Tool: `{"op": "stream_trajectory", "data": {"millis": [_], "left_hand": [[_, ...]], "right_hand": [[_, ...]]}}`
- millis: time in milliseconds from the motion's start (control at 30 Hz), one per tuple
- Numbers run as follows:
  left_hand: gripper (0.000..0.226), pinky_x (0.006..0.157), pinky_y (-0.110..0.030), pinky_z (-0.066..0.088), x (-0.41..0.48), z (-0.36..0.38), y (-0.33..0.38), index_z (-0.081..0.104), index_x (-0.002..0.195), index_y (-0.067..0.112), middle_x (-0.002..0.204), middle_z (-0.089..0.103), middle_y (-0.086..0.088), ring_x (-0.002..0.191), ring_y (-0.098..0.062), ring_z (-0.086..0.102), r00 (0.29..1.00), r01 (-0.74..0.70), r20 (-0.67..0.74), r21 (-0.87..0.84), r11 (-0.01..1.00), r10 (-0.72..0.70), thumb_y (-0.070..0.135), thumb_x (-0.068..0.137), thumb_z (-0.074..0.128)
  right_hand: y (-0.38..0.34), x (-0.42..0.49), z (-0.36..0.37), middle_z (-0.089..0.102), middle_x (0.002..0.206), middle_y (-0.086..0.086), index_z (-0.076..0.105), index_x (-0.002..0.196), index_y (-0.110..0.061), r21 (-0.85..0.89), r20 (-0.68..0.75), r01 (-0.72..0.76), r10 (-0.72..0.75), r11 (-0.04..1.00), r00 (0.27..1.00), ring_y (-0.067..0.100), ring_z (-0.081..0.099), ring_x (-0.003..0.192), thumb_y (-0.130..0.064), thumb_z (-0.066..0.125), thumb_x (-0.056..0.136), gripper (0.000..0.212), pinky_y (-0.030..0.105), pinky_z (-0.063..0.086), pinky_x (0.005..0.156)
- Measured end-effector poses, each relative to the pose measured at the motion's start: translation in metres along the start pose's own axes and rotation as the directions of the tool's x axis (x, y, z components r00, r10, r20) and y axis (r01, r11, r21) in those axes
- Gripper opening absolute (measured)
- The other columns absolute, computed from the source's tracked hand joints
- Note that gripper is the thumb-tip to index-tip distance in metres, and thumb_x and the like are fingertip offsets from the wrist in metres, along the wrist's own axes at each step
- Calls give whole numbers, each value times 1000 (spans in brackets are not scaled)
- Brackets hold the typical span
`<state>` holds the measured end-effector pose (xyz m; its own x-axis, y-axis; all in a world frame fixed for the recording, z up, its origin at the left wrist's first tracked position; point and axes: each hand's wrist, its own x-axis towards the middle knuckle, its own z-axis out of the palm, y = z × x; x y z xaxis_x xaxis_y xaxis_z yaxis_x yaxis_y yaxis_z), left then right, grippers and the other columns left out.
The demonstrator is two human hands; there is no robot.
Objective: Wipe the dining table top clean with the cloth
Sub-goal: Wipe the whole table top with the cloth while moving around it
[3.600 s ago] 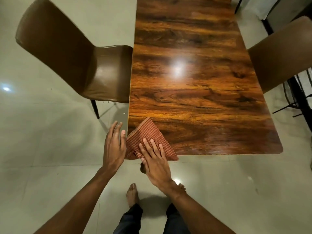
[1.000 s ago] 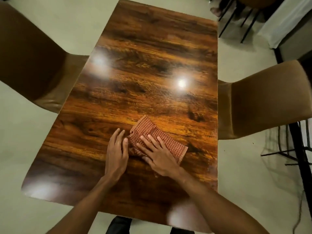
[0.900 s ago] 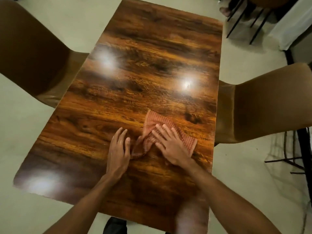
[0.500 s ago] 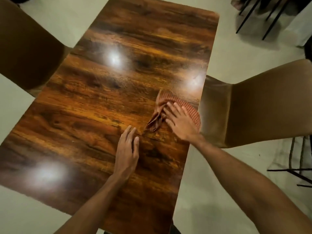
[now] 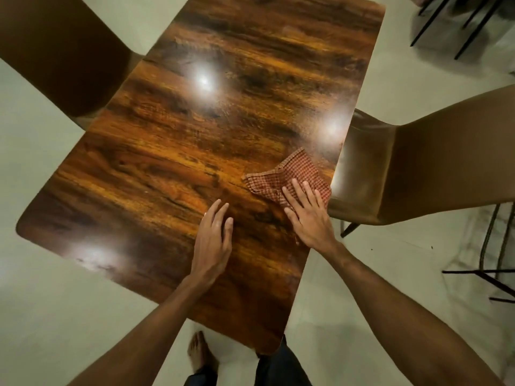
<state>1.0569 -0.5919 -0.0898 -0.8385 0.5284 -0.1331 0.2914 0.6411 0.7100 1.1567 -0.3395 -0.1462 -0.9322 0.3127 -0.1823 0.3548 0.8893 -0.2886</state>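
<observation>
Leans over the bench [image 5: 195, 140], one bare foot [image 5: 200, 355] on the floor below the near edge. Rests the left hand [image 5: 213, 240] flat on bare wood, fingers straight and together, holding nothing. Presses the right hand [image 5: 306, 215], fingers straight and spread, onto the near part of the checked cloth [image 5: 295, 171], just beyond and right of the left hand, at the bench's right edge. Risks sweeping the cloth off that edge onto the tan chair [image 5: 418, 168] right of the right hand with any stroke carried outward; may also bunch the loose fold left of the fingers and skip a strip. Cannot tell dust from grain under the glare beyond the hands. Hides the cloth's near corner beneath the palm; crops the dark chair [image 5: 55, 51] far left and thin black legs [image 5: 446, 26] far right.
</observation>
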Motion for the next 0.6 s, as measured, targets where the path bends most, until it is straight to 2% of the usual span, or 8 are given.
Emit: {"op": "stream_trajectory", "data": {"millis": [100, 233, 300, 367, 433, 500, 567, 600], "left_hand": [[50, 119, -47, 34, -18, -15, -14, 43, 150, 17, 162, 31, 0, 148, -17, 31, 1000, -18, -5, -14, 1000, 18, 40, 108, 32], [51, 119, -47, 34, -46, -34, -40, 44, 150, 17, 162, 33, -1, 147, -18, 33, 999, -40, -4, -35, 999, 40, 42, 106, 32], [53, 121, -45, 33, -62, -45, -58, 44, 150, 19, 161, 34, -1, 147, -18, 34, 999, -47, 8, -42, 998, 48, 45, 105, 31], [53, 121, -43, 33, -79, -59, -78, 44, 149, 20, 161, 35, 0, 147, -16, 34, 999, -51, 9, -65, 997, 51, 46, 106, 30], [53, 121, -42, 33, -95, -74, -94, 46, 148, 19, 160, 36, 1, 147, -14, 34, 998, -70, -14, -106, 992, 69, 46, 105, 30], [52, 120, -42, 34, -111, -93, -110, 48, 148, 18, 159, 36, 1, 147, -12, 33, 997, -73, -36, -138, 988, 69, 44, 106, 30], [52, 119, -43, 35, -124, -106, -123, 48, 147, 18, 159, 36, 2, 146, -13, 34, 997, -72, -35, -132, 989, 68, 44, 106, 29], [53, 119, -44, 35, -129, -115, -131, 48, 147, 18, 160, 36, 2, 146, -13, 34, 997, -68, -39, -128, 989, 64, 44, 106, 30]], "right_hand": [[-47, -35, 18, 0, 174, 1, 11, 165, -30, -26, -37, -125, 124, 992, 992, 27, -3, 160, -51, 14, 109, 60, 50, 0, 129], [-81, -118, 52, 0, 174, -4, 9, 164, -39, -15, 66, 29, -28, 999, 997, 21, -6, 160, -57, 10, 109, 58, 53, 2, 129], [-83, -134, 53, -9, 173, -9, 3, 164, -39, 9, 88, -39, 38, 999, 995, 17, -15, 159, -56, 10, 108, 58, 51, -3, 129], [-107, -150, 53, -12, 172, -6, 2, 163, -35, 15, 66, -174, 173, 985, 983, 19, -17, 158, -52, 10, 108, 59, 52, -4, 129], [-152, -179, 66, -1, 173, 2, 10, 164, -29, -2, 5, -265, 265, 964, 964, 25, -7, 159, -46, 15, 108, 58, 56, 6, 128], [-204, -214, 83, 12, 172, 6, 21, 164, -24, -13, 14, -277, 277, 961, 961, 31, 10, 159, -44, 20, 108, 59, 57, 17, 126], [-236, -234, 97, 17, 170, 6, 28, 162, -24, -33, 67, -261, 263, 965, 963, 34, 21, 157, -46, 21, 107, 60, 52, 16, 124], [-250, -229, 98, 18, 169, 6, 29, 162, -25, -51, 102, -246, 250, 968, 963, 34, 19, 157, -46, 18, 107, 60, 51, 12, 124]]}}
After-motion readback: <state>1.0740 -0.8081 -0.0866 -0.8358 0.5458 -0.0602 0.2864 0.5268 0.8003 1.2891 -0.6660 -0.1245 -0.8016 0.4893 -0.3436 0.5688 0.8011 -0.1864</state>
